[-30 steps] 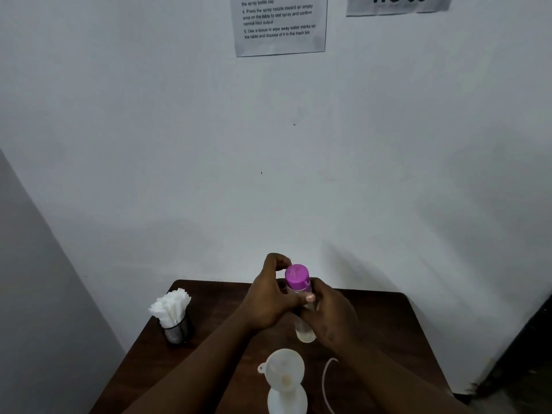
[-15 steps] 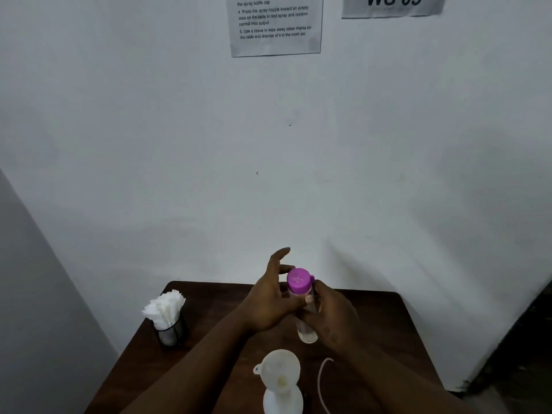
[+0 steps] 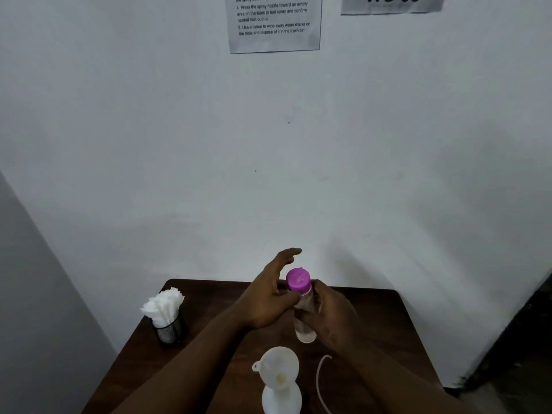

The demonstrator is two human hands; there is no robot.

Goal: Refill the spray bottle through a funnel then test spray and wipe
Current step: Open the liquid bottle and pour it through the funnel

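Clear bottle (image 3: 305,318): standing upright above the middle of the table (image 3: 388,324), a little toward its far edge; whether its base is touching the wood, I cannot tell.
Purple cap (image 3: 298,279): sitting on the bottle's neck, still closed as far as I can judge.
Right hand (image 3: 331,312): wrapping the bottle's body from the right, its fingers (image 3: 316,289) pressing around the clear wall just under the cap.
Left hand (image 3: 268,297): a second ago its fingers were curling over the cap; now they are opening and spreading (image 3: 291,253), lifting past the cap toward the wall, while the thumb is resting against the bottle's side.
Meaning: the person is probably regripping between twists, so the cap is coming loose but the pour has not started.
White bottle with funnel (image 3: 279,369): waiting at the near edge of the table, the funnel seated in its mouth and looking empty.
Thin tube (image 3: 321,380): lying just right of the funnel, apart from it.
Tissue holder (image 3: 168,318): standing by the left edge, tissues untouched, well apart from the hands.
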